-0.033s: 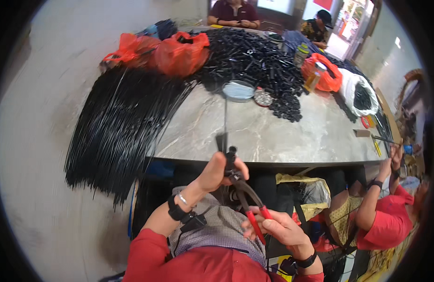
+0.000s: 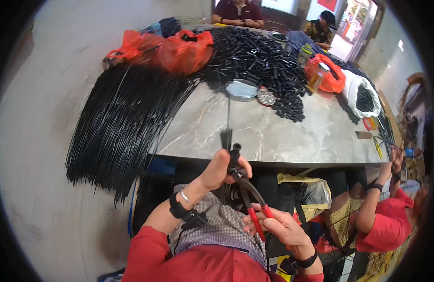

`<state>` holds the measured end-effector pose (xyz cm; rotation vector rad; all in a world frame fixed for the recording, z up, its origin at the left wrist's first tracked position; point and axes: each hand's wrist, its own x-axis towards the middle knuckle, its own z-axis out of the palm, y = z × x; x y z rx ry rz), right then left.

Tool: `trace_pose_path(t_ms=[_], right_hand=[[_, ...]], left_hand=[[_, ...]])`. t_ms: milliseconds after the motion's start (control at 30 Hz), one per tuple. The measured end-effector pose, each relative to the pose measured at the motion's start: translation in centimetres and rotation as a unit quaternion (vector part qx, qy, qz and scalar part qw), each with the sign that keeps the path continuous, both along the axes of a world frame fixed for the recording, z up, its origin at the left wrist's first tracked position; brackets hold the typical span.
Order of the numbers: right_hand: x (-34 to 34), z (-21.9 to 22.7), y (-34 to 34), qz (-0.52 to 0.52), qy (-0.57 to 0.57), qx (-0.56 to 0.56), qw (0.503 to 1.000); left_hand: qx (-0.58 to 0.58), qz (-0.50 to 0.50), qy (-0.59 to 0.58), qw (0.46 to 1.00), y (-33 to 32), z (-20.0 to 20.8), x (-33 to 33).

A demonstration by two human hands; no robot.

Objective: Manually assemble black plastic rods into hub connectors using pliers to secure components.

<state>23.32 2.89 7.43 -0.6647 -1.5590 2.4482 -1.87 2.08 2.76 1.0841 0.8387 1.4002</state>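
My left hand [image 2: 215, 172] is closed round a black plastic fitting [image 2: 236, 148] with a short round end. A thin dark rod [image 2: 229, 113] with a flat black piece [image 2: 226, 137] at its lower end rises above this hand, over the table's near edge. In my right hand [image 2: 286, 228] are the red handles of a pair of pincers [image 2: 252, 193], held somewhat apart. The metal jaws meet the lower part of the fitting beside my left fingers. Just what the jaws grip is hidden.
A grey marble table [image 2: 198, 136] carries long black rods [image 2: 118, 122], a heap of black parts [image 2: 254, 51], red bags [image 2: 186, 51], an oval dish [image 2: 241, 90] and a white sack [image 2: 360, 94]. A co-worker in red [image 2: 386, 221] sits at right; two people sit across.
The view has shifted slightly, so the table things appear a little further right. Both hands keep nearly the same hold on the fitting and the pincers.
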Motion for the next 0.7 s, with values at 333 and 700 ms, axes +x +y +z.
trace_pose_path(t_ms=[333, 700], right_hand=[[-0.4, -0.2, 0.6, -0.004, -0.062, 0.328, 0.943], [-0.4, 0.2, 0.4, -0.014, -0.106, 0.481, 0.870]], left_hand=[[0.024, 0.051, 0.022, 0.998, -0.3, 1.0, 0.4], [0.041, 0.047, 0.011, 0.998, -0.3, 1.1, 0.6]])
